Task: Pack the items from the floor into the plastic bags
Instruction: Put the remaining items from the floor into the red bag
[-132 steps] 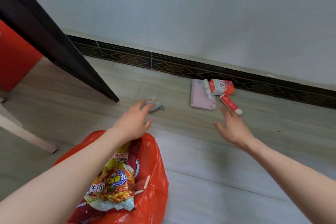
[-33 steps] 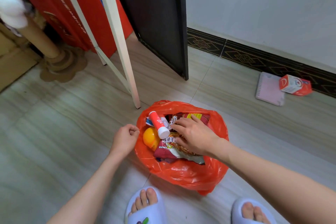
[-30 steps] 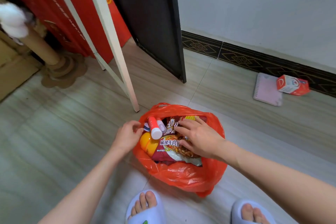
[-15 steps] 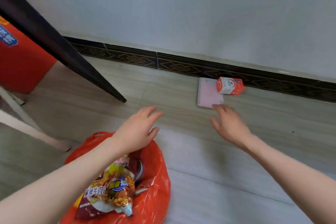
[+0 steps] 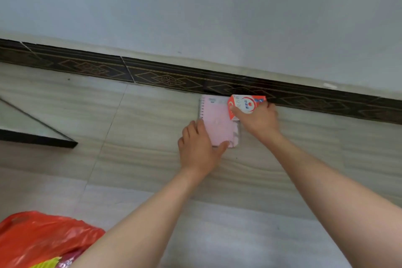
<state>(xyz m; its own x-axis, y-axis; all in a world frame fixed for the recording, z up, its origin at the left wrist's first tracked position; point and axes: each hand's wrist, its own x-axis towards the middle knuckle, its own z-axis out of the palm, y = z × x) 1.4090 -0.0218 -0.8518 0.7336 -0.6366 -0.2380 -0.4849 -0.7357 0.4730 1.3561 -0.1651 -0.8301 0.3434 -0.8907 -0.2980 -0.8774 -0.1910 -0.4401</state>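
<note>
A pink spiral notebook (image 5: 217, 119) lies on the floor beside the dark skirting. My left hand (image 5: 199, 148) grips its near left corner, thumb on the bottom edge and fingers along the spiral side. My right hand (image 5: 258, 119) holds a small red and white carton (image 5: 247, 104) at the notebook's far right corner, thumb on the carton's near face. The red plastic bag (image 5: 43, 237) sits at the bottom left, with a snack packet showing inside it.
A grey wall and patterned dark skirting (image 5: 165, 78) run across the back. The bottom edge of a dark door (image 5: 37, 139) juts in at the left. The floor is pale wood-look tile.
Both hands have reached forward from near the bag to the wall. The left now grips the notebook and the right has taken hold of the carton. The view has moved closer.
</note>
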